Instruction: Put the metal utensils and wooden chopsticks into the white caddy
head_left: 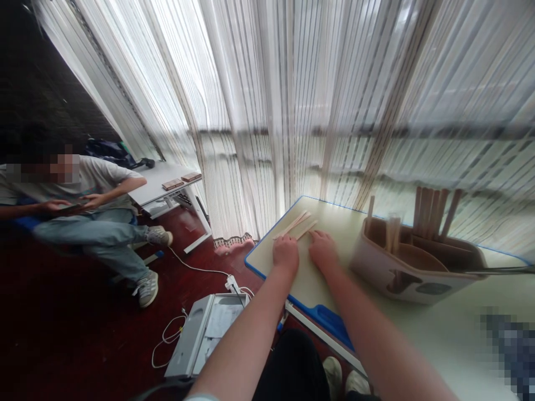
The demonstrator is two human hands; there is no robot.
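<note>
Both my hands rest on the pale table (pixel 418 328) near its far left corner. My left hand (pixel 286 253) is closed over the near ends of several thin wooden sticks (pixel 297 224) that lie flat and point toward the curtain. My right hand (pixel 322 249) is beside it, fingers curled down on the near end of another stick. What the fingers grip is partly hidden by the knuckles.
A beige holder (pixel 401 267) with several upright wooden sticks and utensils stands right of my hands. Sheer striped curtains (pixel 292 111) hang behind the table. On the floor lie a grey machine (pixel 204 334) and white cables. A seated person (pixel 83 211) is at the left by another small table.
</note>
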